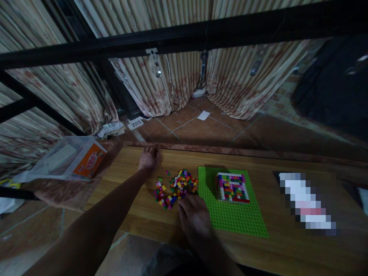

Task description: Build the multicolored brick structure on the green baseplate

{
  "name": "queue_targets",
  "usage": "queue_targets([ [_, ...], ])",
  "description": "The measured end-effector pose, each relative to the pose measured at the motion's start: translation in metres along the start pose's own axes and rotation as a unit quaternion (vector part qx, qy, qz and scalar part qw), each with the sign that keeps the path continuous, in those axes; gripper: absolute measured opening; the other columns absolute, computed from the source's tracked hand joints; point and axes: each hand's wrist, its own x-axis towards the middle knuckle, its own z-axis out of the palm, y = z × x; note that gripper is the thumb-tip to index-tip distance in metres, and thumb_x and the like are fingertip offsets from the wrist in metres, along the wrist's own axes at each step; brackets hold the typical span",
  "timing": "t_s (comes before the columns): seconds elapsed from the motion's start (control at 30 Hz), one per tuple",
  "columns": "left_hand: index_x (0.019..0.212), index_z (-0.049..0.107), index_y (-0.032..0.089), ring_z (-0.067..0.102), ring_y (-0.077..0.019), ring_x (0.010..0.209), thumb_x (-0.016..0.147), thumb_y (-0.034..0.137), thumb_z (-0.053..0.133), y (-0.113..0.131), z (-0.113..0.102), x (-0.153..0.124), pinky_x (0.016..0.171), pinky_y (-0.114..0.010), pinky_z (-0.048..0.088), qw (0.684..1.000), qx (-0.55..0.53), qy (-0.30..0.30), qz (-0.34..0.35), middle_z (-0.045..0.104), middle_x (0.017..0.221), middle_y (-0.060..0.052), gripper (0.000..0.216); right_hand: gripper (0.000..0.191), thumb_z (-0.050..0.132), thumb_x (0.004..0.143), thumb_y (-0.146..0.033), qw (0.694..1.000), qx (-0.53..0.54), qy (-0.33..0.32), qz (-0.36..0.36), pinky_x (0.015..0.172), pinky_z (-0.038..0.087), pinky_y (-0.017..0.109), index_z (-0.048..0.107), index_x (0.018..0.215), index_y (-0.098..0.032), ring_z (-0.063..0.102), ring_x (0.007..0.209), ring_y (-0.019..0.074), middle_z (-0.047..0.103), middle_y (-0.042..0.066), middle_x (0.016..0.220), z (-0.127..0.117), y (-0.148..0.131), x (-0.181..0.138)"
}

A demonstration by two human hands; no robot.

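I see one person at one wooden worktop (264,180), both bare hands over it. The left hand (149,158) lies near the far edge, its fingers bent downward; I can't tell whether anything is under them. The right hand (197,218) is lower and closer to the body, fingers drawn together at the near side of the loose bricks (181,184); whether it pinches one, I can't make out.

Those bricks make one scattered patch between the two hands, in yellow, orange, pink, blue, green and more, too many and too tiny for me to count. Just beside them, on the person's right, lies one green studded baseplate (238,220). On its far half sits one rectangular brick build (233,187), many-coloured inside, with white along its far edge and some red at its near edge.

Further right on the wood there is one pixelated object (307,203), its identity hidden. Past the left end I count one clear plastic bin (63,157) with one orange panel (89,160) at its near end. Beyond the worktop, one small white sheet (204,115) lies on the tiled floor (221,124), before striped curtains (175,84).
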Motion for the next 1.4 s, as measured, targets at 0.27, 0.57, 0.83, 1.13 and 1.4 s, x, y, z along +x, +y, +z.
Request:
queue_targets([
  [0.27,0.109,0.061,0.018,0.051,-0.0266,0.114,0.086,0.031,0.046,-0.001,0.002,0.000,0.104,-0.041,0.040,1.000,-0.004,0.008,0.004,0.062,0.117,-0.011,0.030,0.007,0.061,0.085,-0.018,0.996,-0.075,0.037,-0.010,0.073,0.036,0.035,0.066,0.083,-0.022,0.054,0.082,0.0225,0.065,0.004,0.082,0.005,0.008,-0.003],
  [0.57,0.114,0.060,0.019,0.050,-0.0271,0.117,0.086,0.032,0.046,0.000,-0.001,0.000,0.105,-0.041,0.040,1.000,-0.007,0.001,-0.002,0.061,0.120,-0.010,0.035,0.022,0.050,0.092,-0.015,0.995,0.065,0.069,0.022,0.075,0.042,0.035,0.067,0.081,-0.023,0.058,0.080,0.0209,0.068,0.004,0.080,-0.002,0.007,-0.004],
  [0.83,0.115,0.060,0.017,0.049,-0.0275,0.119,0.087,0.034,0.043,0.001,-0.003,0.002,0.106,-0.042,0.039,1.000,-0.010,-0.012,-0.014,0.060,0.122,-0.012,0.037,0.020,0.078,0.072,-0.038,0.687,0.636,0.083,0.341,0.069,0.054,0.032,0.074,0.086,-0.024,0.069,0.073,0.0182,0.073,0.002,0.078,-0.039,0.003,-0.006],
  [1.13,0.119,0.058,0.018,0.049,-0.0287,0.119,0.087,0.037,0.041,0.002,-0.006,0.003,0.104,-0.043,0.040,1.000,-0.004,-0.025,-0.008,0.059,0.123,-0.012,0.041,0.025,0.087,0.060,-0.027,0.554,0.737,0.098,0.375,0.073,0.055,0.025,0.077,0.083,-0.024,0.069,0.076,0.0127,0.075,0.001,0.081,-0.068,0.000,-0.006],
  [1.4,0.118,0.058,0.016,0.049,-0.0305,0.118,0.086,0.040,0.038,0.001,-0.008,0.005,0.104,-0.044,0.040,0.999,0.012,-0.029,-0.005,0.059,0.121,-0.014,0.045,0.027,0.089,0.055,-0.031,0.614,0.673,0.158,0.382,0.056,0.049,0.023,0.077,0.077,-0.021,0.062,0.057,0.0112,0.071,0.001,0.062,-0.082,0.019,-0.008],
])
